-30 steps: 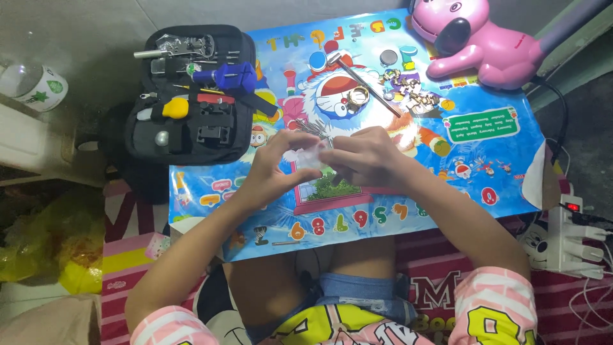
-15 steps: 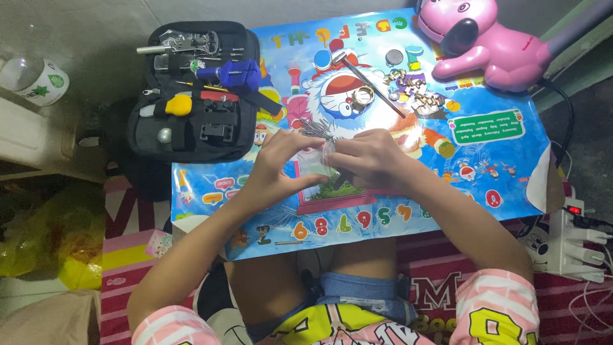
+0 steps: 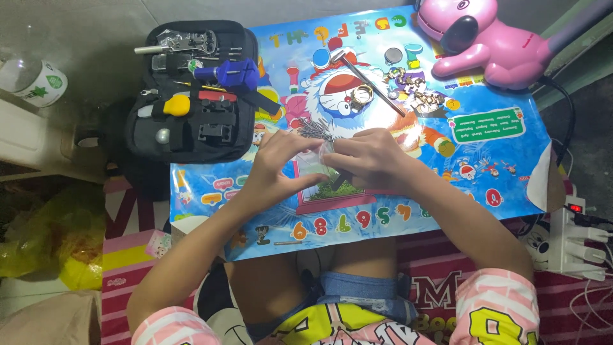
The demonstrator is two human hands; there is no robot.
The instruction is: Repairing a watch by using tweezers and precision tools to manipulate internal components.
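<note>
At the cartoon-printed table's [image 3: 447,191] near middle, the left hand [image 3: 278,169] and right hand [image 3: 367,160] together pinch a small clear packet [image 3: 322,152] beside a metal watch band [image 3: 314,131]. Work appears midway. At the far-left corner lies an open tool case [image 3: 191,96]; loose links [image 3: 415,89] remain at the far edge.

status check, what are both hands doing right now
Left hand and right hand pinched together on a small clear packet. Thin metal pins just above. Open tool case at left.

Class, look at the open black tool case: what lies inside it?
Inside the black tool case lie a blue tool, a yellow-handled tool and silver tools. Anything beneath them is covered.
</note>
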